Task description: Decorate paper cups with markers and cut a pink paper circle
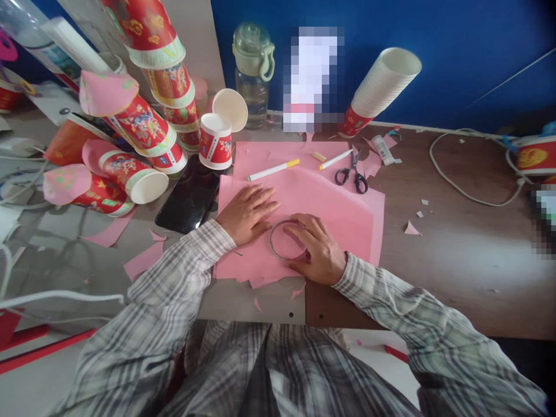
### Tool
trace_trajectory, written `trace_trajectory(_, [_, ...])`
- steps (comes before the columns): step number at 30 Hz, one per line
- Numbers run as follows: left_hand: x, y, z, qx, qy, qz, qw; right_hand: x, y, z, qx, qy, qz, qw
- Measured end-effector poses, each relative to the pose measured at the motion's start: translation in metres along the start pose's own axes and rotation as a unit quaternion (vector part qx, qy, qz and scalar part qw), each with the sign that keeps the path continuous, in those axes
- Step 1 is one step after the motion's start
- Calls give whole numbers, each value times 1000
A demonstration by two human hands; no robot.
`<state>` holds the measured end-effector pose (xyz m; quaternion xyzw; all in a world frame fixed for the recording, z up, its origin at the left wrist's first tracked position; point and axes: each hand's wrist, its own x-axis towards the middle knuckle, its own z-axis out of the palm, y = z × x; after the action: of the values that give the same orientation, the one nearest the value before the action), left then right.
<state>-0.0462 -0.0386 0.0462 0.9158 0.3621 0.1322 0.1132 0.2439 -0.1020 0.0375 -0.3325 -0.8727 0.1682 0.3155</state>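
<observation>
A thin, round, greyish ring (271, 239) lies flat on the near half of the overlapping pink paper sheets (347, 223), their edges unevenly offset.

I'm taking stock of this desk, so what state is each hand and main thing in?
Left hand: palm down on the pink paper
Right hand: holding the ring
Ring: lying on the paper
Pink paper: spread in overlapping sheets
Scissors: lying with handles apart
Green-ended marker: lying on its side
Smartphone: lying flat, screen dark
Water bottle: upright, lid on
White-topped paper cup stack: nested, mouths up
</observation>
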Motion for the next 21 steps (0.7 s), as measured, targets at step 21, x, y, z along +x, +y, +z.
trace_trajectory(21, [1, -2, -1, -10, -7, 0, 1000, -1, 2, -2, -7, -28, 26, 999])
